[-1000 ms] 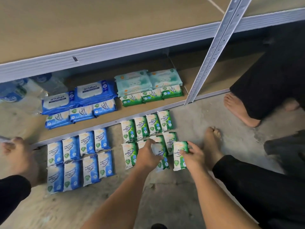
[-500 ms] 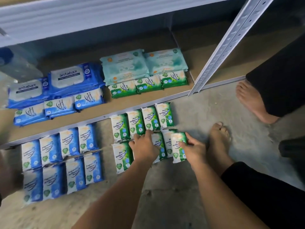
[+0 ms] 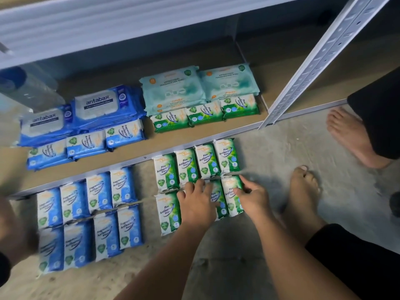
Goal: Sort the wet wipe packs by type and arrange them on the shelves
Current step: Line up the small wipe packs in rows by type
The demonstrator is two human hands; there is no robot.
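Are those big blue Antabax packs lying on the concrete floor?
No, the Antabax packs lie on the bottom shelf board, behind a row of small blue packs.

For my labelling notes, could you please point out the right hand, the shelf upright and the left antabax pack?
right hand (image 3: 254,198): head view, its back.
shelf upright (image 3: 333,50): head view, perforated front face.
left antabax pack (image 3: 46,122): head view, white label.
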